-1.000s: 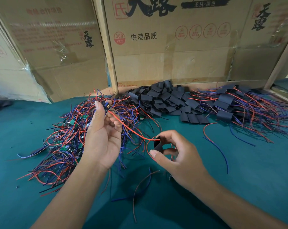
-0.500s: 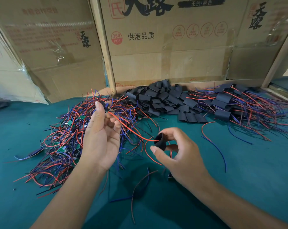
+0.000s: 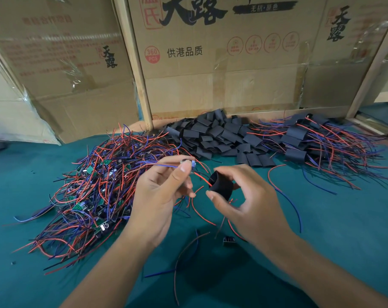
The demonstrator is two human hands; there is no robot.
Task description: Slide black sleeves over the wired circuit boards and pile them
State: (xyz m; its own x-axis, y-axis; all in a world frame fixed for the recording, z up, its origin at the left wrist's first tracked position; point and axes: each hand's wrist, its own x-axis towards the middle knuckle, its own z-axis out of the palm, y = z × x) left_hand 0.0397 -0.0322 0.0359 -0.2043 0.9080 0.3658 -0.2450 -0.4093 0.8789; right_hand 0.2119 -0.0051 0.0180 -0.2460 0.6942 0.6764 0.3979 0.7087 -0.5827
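The left hand (image 3: 159,196) pinches a small wired circuit board (image 3: 189,164) between thumb and fingertips, its blue wire running off to the left and its red wire (image 3: 201,177) dropping toward the other hand. The right hand (image 3: 253,205) is clamped on a black sleeve (image 3: 221,185), thumb below and fingers curled over the top, the sleeve's mouth squeezed open and turned toward the board. The red wire's end reaches into that mouth; the board itself sits just beside the sleeve, up and to the left, not inside it. Both hands hover close together above the teal surface (image 3: 322,241).

Under the right wrist lies a small dark component (image 3: 229,240) (too blurred to tell what it is) among a few loose wires. To the left spreads a tangled heap of bare boards (image 3: 88,196) with red and blue leads. Behind the hands sits a mound of empty sleeves (image 3: 217,136), and to the far right the pile of sleeved boards (image 3: 311,143). Cardboard boxes (image 3: 211,74) stand along the back edge.
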